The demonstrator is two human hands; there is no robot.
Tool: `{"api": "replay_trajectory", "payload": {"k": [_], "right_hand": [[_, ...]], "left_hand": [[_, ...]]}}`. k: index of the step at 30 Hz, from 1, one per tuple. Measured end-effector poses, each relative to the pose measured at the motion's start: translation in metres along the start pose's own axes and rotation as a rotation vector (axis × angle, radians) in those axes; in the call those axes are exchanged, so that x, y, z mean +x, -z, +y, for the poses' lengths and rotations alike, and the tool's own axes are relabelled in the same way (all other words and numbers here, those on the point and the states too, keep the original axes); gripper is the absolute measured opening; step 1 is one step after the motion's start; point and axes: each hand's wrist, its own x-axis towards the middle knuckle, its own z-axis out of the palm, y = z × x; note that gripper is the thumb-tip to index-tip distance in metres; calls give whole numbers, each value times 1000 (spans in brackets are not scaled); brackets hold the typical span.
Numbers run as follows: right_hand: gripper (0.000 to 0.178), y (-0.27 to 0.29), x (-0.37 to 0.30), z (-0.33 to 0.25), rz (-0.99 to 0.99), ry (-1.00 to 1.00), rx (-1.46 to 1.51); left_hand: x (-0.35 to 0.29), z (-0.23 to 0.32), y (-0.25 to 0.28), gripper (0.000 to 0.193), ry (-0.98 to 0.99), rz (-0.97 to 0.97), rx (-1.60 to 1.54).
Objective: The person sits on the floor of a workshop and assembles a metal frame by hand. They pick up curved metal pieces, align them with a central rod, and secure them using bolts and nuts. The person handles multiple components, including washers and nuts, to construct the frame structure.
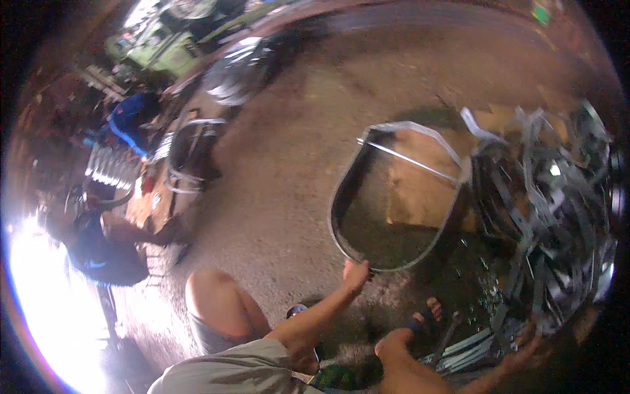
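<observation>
No lettering or numbers can be read (too much blur).

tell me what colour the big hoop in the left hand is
Grey; the hoop in the left hand shows best in the head view.

A dull-grey, rounded metal hoop (337, 213) carries a bright silver, straight thin rod (407, 160). The tangled heap of flat grey metal strips (541, 217) shows white glints. The flat rectangular sheet (420, 197) is tan, the rough floor (282, 177) mottled brown.

A grey metal hoop (337, 213) — rounded near, angular far, crossed by a straight rod (408, 160) — left of tangled grey strips (542, 225).
</observation>
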Motion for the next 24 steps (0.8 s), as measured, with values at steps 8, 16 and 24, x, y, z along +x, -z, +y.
{"api": "replay_trajectory", "payload": {"k": [8, 16, 24], "right_hand": [[67, -41, 10, -148, -18, -332, 145], [68, -76, -27, -178, -222, -445, 374], [39, -66, -27, -191, -320, -76, 237]], "left_hand": [[-61, 55, 12, 59, 101, -71, -9], [-57, 10, -13, 51, 64, -238, -192], [-110, 37, 33, 41, -975, 11, 569]]}}
